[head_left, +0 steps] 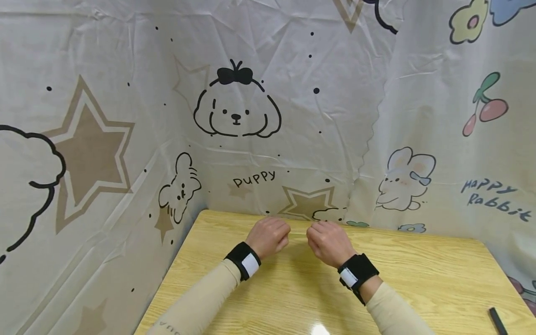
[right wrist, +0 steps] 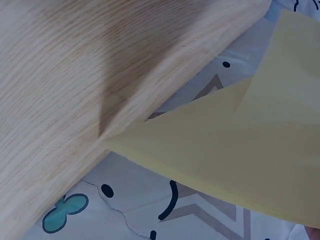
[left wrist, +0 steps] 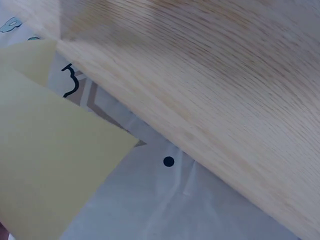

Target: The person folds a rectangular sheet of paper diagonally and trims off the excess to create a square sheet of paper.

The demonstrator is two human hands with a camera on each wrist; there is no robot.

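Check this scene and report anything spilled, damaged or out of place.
Nothing looks spilled on the table, and the yellow paper shows no visible tear. The one slightly untidy thing is the cloth backdrop behind the table: it hangs creased rather than smooth.

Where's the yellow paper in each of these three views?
Left wrist: the yellow paper spans the left side, down to the bottom edge.
Right wrist: from the right edge, tapering left to a point beside the table.
Head: likely the thin strip between the left hand and right hand.
Shared landmark: the table's edge against the patterned cloth.
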